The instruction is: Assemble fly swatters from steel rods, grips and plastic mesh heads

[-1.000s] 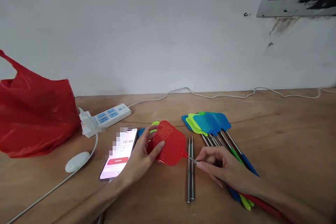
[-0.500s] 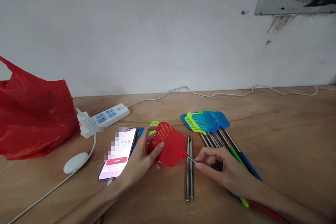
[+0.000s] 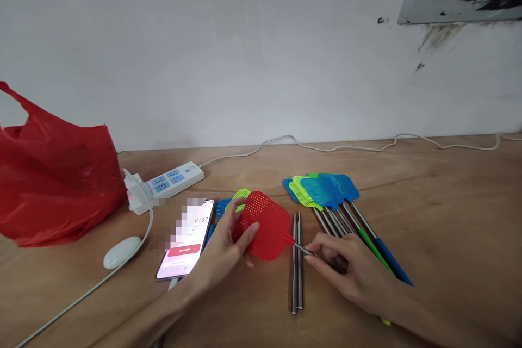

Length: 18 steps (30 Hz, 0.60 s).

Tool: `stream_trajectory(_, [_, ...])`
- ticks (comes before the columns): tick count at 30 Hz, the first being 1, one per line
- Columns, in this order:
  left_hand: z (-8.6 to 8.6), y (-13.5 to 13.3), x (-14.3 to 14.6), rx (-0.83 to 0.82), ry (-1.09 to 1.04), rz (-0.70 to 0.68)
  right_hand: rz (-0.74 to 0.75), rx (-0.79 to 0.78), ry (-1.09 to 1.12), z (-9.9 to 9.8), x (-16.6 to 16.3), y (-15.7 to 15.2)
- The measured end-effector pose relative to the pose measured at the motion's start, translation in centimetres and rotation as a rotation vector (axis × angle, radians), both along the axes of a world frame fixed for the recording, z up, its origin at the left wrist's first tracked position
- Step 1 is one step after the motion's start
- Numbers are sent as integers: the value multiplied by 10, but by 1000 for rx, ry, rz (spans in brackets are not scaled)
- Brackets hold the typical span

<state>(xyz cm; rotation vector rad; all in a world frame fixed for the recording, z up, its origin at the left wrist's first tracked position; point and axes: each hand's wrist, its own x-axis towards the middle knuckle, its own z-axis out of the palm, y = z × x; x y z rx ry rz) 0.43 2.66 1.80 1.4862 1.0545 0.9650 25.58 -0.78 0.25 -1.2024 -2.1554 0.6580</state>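
My left hand (image 3: 233, 244) grips a red fly swatter head (image 3: 271, 228), thumb on top of the mesh and fingers behind it. A thin metal rod (image 3: 302, 248) meets the head's neck, and my right hand (image 3: 348, 263) pinches that rod between thumb and forefinger. Whether the rod is fully seated in the neck I cannot tell. Below the joint, two loose metal rods (image 3: 294, 277) lie side by side on the table. Partly hidden behind my left hand are a yellow-green swatter head (image 3: 241, 194) and a blue swatter head (image 3: 222, 206).
Several fly swatters with blue and green heads (image 3: 326, 189) lie fanned out at the right. A lit phone (image 3: 188, 244), a power strip (image 3: 175, 179), a white oval device (image 3: 121, 253) and a red plastic bag (image 3: 61, 185) occupy the left. A white cable (image 3: 342, 149) runs along the wall.
The view has shifted slightly. Both hands keep their grips on the red swatter head and the metal rod; slightly more of the rod shows beside my right fingertips.
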Motion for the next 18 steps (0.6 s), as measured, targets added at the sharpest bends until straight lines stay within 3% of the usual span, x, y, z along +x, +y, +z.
stream_trajectory(5, [4, 6, -6, -114, -33, -60, -55, -194, 215, 8, 1, 4])
stream_trajectory(11, [8, 10, -11, -112, -60, -65, 3, -655, 428, 15, 4, 8])
stream_trajectory(18, [11, 7, -8, -141, -45, -84, 101, -772, 486, 12, 9, 12])
